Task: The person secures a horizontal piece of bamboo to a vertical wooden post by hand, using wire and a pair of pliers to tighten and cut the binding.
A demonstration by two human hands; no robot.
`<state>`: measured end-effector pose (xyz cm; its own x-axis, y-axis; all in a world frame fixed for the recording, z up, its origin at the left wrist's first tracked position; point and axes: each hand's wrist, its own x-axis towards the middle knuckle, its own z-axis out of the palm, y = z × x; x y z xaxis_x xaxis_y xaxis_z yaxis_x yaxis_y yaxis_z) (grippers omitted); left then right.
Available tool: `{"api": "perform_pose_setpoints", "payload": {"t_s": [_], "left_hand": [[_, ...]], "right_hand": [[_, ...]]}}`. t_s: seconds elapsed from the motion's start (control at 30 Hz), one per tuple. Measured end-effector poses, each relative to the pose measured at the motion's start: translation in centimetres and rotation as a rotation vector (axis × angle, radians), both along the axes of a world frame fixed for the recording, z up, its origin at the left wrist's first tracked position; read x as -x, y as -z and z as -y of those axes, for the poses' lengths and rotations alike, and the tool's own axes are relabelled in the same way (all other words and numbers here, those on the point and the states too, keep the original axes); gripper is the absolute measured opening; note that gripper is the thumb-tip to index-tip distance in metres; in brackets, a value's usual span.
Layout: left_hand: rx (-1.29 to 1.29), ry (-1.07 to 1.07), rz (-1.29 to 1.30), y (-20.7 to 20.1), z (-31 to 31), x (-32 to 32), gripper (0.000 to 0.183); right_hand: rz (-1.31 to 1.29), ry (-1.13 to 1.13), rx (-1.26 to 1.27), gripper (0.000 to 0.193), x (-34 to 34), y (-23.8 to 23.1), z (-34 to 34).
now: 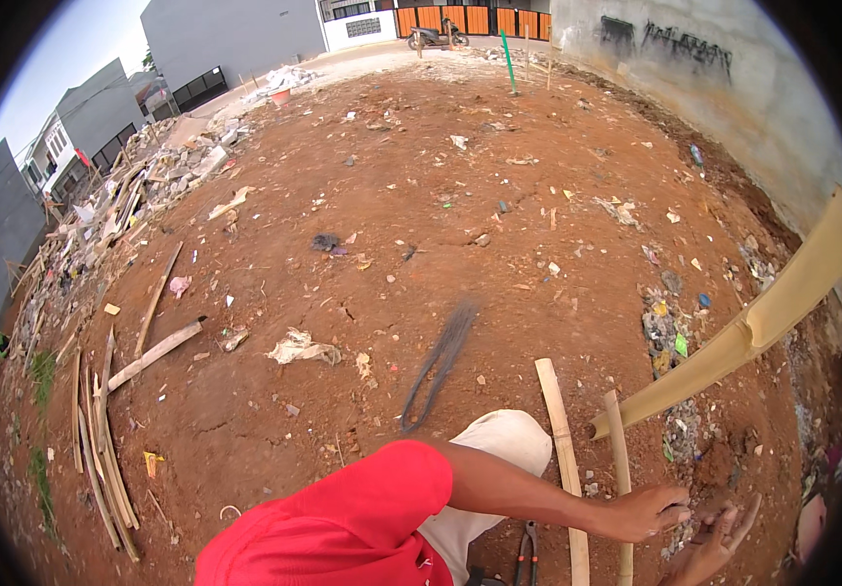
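My left hand (648, 513) reaches far across to the lower right, its fingers curled closed; whatever they may hold is too small or hidden to make out. Just below and right of it is my right hand (717, 549), fingers stretched out and apart, partly cut by the lower edge. Beneath my left arm pass a flat bamboo strip (560, 420) and a thinner bamboo stick (618, 444), both lying lengthwise. Pincers (526, 557) with red-tipped handles lie by my knee. A looped bundle of thin dark wire (433, 371) rests on the soil ahead of my knee.
A wide split bamboo length (734, 356) slants up toward the concrete wall (724, 98) at right. Several bamboo pieces (104, 449) lie at left, near a rubble heap (157, 171). A green stake (508, 63) stands far off. Litter dots the reddish soil (343, 205).
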<state>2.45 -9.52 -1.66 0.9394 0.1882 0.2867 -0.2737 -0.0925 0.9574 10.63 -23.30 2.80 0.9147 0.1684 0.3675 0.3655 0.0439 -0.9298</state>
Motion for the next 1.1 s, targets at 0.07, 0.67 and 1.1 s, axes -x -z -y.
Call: {"api": "perform_pose_setpoints", "payload": {"t_s": [0.07, 0.67, 1.1], "left_hand": [[-0.036, -0.032, 0.043, 0.8, 0.4, -0.5, 0.031], [0.094, 0.012, 0.035, -0.8, 0.4, 0.6, 0.022], [0.199, 0.064, -0.017, -1.2, -0.6, 0.6, 0.021]], "right_hand": [[0.011, 0.049, 0.046, 0.055, 1.2, -1.0, -0.6], [-0.047, -0.073, 0.058, 0.044, 0.7, 1.9, -0.4], [-0.044, -0.053, 0.042, 0.048, 3.1, 0.7, -2.2]]}}
